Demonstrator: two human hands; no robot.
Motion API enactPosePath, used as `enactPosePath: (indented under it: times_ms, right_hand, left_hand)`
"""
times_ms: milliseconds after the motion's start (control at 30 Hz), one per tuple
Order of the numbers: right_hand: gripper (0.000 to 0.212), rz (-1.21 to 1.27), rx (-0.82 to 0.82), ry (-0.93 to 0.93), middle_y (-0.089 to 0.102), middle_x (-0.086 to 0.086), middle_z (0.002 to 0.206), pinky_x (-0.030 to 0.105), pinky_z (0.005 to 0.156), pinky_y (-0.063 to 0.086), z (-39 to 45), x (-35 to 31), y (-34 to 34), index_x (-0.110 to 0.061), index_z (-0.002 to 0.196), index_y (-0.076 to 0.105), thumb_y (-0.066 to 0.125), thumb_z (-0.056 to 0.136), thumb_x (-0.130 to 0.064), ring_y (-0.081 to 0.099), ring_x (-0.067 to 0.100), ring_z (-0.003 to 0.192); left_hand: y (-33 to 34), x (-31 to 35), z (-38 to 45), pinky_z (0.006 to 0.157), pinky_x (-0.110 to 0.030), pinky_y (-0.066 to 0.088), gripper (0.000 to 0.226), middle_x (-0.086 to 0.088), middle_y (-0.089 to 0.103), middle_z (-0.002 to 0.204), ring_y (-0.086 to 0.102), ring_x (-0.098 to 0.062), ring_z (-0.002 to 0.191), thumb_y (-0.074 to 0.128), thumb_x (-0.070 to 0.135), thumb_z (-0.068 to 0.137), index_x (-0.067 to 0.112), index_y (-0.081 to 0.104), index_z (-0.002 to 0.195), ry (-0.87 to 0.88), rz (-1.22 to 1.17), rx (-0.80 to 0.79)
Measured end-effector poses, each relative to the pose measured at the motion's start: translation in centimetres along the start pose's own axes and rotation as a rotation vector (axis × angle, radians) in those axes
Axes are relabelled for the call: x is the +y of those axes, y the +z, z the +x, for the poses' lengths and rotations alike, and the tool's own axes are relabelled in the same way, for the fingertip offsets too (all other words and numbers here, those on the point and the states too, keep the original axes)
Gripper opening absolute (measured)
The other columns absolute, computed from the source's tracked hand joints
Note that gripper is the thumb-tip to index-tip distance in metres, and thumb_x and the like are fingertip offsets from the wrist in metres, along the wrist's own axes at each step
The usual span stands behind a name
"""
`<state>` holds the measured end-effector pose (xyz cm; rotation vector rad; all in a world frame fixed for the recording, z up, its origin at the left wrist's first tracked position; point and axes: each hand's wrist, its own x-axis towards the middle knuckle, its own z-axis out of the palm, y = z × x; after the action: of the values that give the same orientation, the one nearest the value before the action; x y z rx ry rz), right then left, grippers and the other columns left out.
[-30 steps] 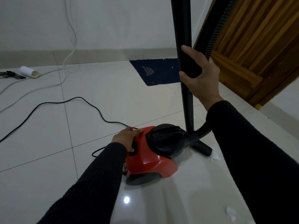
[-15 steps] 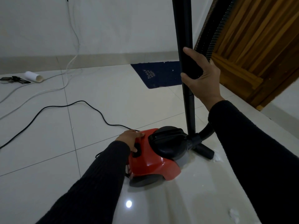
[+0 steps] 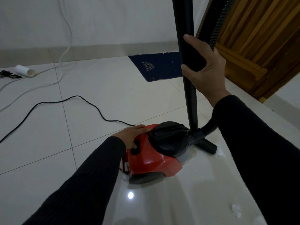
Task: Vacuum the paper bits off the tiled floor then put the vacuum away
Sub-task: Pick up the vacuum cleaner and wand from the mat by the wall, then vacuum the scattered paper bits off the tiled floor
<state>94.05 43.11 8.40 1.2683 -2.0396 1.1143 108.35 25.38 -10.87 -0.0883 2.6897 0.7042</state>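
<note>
1. Your right hand (image 3: pixel 206 73) is curled round the black wand (image 3: pixel 186 62) of the vacuum, thumb on the near side and fingers wrapped behind, so their tips are hidden by the tube.
2. Your left hand (image 3: pixel 132 135) lies on the rear of the red vacuum body (image 3: pixel 152 159), fingers fairly straight, with the thumb on a dark button; whether it presses down cannot be told.
3. The wand stands nearly upright and runs out of the top of the frame. Its nozzle (image 3: pixel 207 146) rests on the tiled floor (image 3: pixel 97 95), just beside the vacuum's black lid (image 3: pixel 168 137).
4. The ribbed hose (image 3: pixel 209 127) loops from the vacuum's front, passes behind your right sleeve (image 3: pixel 259 151), and shows again above your hand against the wooden door (image 3: pixel 259 38).
5. White paper bits (image 3: pixel 220 152) touch the nozzle's end; another paper clump (image 3: pixel 235 211) lies near the bottom edge.
6. A black power cord (image 3: pixel 65 101) trails left from behind your left hand.
7. Further off lie a dark blue mat (image 3: pixel 155 67), a white cable (image 3: pixel 63 54), a white roll (image 3: pixel 24 71), and a dark item (image 3: pixel 8 74) too small to identify.
</note>
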Motion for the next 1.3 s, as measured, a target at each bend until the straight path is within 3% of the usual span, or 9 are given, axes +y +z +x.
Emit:
enactPosePath:
  times_ms: [133, 400, 533, 633, 767, 867, 1100, 1200, 1300]
  right_hand:
    - [0.060, -0.009, 0.016, -0.010, 0.055, 0.011, 0.127, 0.012, 0.093, 0.047, 0.0, 0.2, -0.1, -0.030, 0.132, 0.046, 0.069, 0.081, -0.008, 0.053, 0.013, 0.113]
    - [0.058, 0.001, 0.005, -0.009, 0.060, 0.016, 0.121, 0.014, 0.096, 0.045, -0.6, -0.1, 0.1, -0.027, 0.133, 0.051, 0.068, 0.081, -0.009, 0.058, 0.026, 0.110]
    - [0.060, 0.010, 0.007, 0.000, 0.060, 0.015, 0.120, 0.017, 0.096, 0.047, -0.7, -0.5, 0.1, -0.023, 0.135, 0.052, 0.068, 0.080, -0.007, 0.058, 0.025, 0.109]
    - [0.064, 0.042, 0.008, 0.003, 0.058, 0.014, 0.123, 0.015, 0.098, 0.044, -0.6, -0.8, 0.0, -0.019, 0.139, 0.050, 0.069, 0.079, -0.005, 0.057, 0.023, 0.112]
    - [0.068, 0.029, 0.005, -0.010, 0.059, 0.014, 0.123, 0.012, 0.097, 0.042, -0.3, -1.1, -0.2, -0.020, 0.140, 0.048, 0.070, 0.078, -0.004, 0.057, 0.021, 0.111]
    - [0.069, 0.025, -0.007, -0.003, 0.058, 0.016, 0.125, 0.008, 0.098, 0.039, -0.3, -1.1, -0.5, -0.019, 0.140, 0.048, 0.071, 0.078, -0.003, 0.056, 0.021, 0.113]
    - [0.083, 0.141, 0.017, 0.140, 0.030, -0.002, 0.142, 0.033, 0.108, 0.041, 1.7, -2.6, -3.3, -0.042, 0.147, 0.022, 0.069, 0.085, -0.014, 0.041, 0.018, 0.130]
    - [0.097, 0.258, 0.112, 0.162, 0.012, -0.015, 0.156, 0.025, 0.114, 0.023, 3.5, -3.2, -5.5, -0.030, 0.153, -0.004, 0.067, 0.088, -0.017, 0.018, -0.001, 0.142]
    - [0.103, 0.251, 0.165, 0.187, -0.004, -0.003, 0.162, 0.038, 0.119, 0.016, 6.0, -3.9, -7.9, -0.024, 0.153, -0.012, 0.067, 0.088, -0.023, 0.008, 0.008, 0.145]
  left_hand:
    - [0.7, -0.4, 0.0, 0.110, -0.040, 0.034, 0.095, 0.010, 0.008, 0.159, 0.023, -0.023, 0.142, 0.062, -0.002, 0.079, 0.049, 0.016, 0.144, -0.016, -0.003, 0.027]
    - [-1.4, 0.6, 0.6, 0.115, -0.046, 0.024, 0.087, 0.002, 0.006, 0.160, 0.019, -0.026, 0.144, 0.066, 0.020, 0.085, 0.041, 0.011, 0.149, -0.024, 0.079, -0.134]
    - [-4.3, 2.6, 0.8, 0.115, -0.031, 0.013, 0.069, 0.000, 0.021, 0.158, 0.019, -0.020, 0.145, 0.061, 0.029, 0.090, 0.029, 0.023, 0.149, 0.098, -0.101, 0.108]
    - [-9.1, 5.7, 0.3, 0.109, -0.020, 0.017, 0.060, 0.000, 0.031, 0.154, 0.027, -0.016, 0.142, 0.053, 0.029, 0.095, 0.023, 0.027, 0.148, 0.217, -0.326, 0.401]
    - [-16.2, 11.2, -1.6, 0.110, -0.031, 0.037, 0.057, -0.008, 0.041, 0.147, 0.040, -0.016, 0.135, 0.046, 0.026, 0.099, 0.024, 0.021, 0.149, 0.424, -0.859, 0.655]
    - [-21.0, 14.7, -3.4, 0.103, -0.037, 0.045, 0.053, 0.007, 0.055, 0.128, 0.053, -0.004, 0.117, 0.044, 0.029, 0.099, 0.022, 0.023, 0.148, 0.528, -0.911, 0.793]
    - [-25.8, 16.9, -5.1, 0.077, -0.037, 0.059, 0.051, -0.008, 0.058, 0.117, 0.059, -0.019, 0.108, 0.053, 0.017, 0.096, 0.025, 0.029, 0.140, 0.546, -1.063, 0.726]
    - [-26.7, 17.0, -4.9, 0.079, -0.042, 0.058, 0.045, -0.004, 0.056, 0.115, 0.058, -0.020, 0.109, 0.053, 0.016, 0.095, 0.020, 0.036, 0.137, 0.487, -1.071, 0.750]
    - [-28.1, 18.0, -4.9, 0.080, -0.039, 0.058, 0.041, 0.001, 0.053, 0.121, 0.056, -0.018, 0.108, 0.051, 0.019, 0.097, 0.016, 0.041, 0.136, 0.481, -1.069, 0.756]
